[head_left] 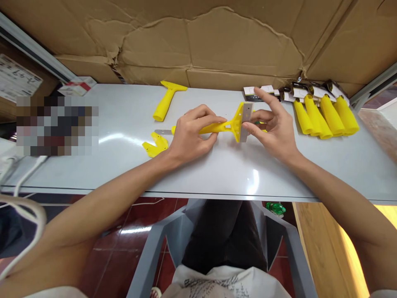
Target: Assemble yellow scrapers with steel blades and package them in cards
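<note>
A yellow scraper [214,127] lies across the middle of the view, held above the table. My left hand [194,130] is closed round its handle. At the scraper's wide head sits a flat metal blade [247,122], which my right hand [273,128] pinches between thumb and fingers, with the index finger raised. Behind the right hand are small yellow and green bits, mostly hidden. Left of my left hand, a yellow forked plastic piece [155,145] rests on the table beside a thin metal strip [163,132]. Farther back lies another yellow scraper body [167,101].
Several yellow handles with black-and-white card tops [325,114] lie at the back right, near small packets [259,92]. Cardboard [211,45] walls the table's [118,165] back. A red-and-white box [77,85] stands at the left, with a blurred patch and a white cable [29,176] nearby.
</note>
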A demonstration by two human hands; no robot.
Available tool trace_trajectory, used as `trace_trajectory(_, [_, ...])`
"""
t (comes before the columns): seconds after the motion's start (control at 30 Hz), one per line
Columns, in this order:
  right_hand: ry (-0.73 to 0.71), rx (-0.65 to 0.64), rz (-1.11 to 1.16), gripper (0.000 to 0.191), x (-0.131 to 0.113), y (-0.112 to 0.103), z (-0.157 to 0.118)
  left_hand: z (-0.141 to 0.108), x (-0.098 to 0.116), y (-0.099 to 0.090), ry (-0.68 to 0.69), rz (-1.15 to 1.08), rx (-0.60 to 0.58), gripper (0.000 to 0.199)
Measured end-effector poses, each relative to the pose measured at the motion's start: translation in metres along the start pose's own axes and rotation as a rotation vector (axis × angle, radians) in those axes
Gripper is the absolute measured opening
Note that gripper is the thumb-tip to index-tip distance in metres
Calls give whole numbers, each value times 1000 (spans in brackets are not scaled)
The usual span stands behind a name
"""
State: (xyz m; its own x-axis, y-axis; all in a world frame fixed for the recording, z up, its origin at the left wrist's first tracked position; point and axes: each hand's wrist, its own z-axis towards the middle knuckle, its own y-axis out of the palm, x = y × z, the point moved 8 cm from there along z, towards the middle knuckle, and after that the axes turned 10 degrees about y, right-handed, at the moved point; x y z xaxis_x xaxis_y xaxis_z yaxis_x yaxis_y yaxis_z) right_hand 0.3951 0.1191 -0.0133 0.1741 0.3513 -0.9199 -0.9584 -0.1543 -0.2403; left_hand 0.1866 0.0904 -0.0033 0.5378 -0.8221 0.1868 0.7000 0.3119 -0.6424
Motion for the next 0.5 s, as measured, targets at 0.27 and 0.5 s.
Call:
trace_trajectory(0.27, [78,-20,-79,42,5,5,-1,-2,0,2,37,-2,11,33])
trace_trajectory(0.5, [87,-51,14,38,-2,7,-1,-4,2,4,28,100,-50,39])
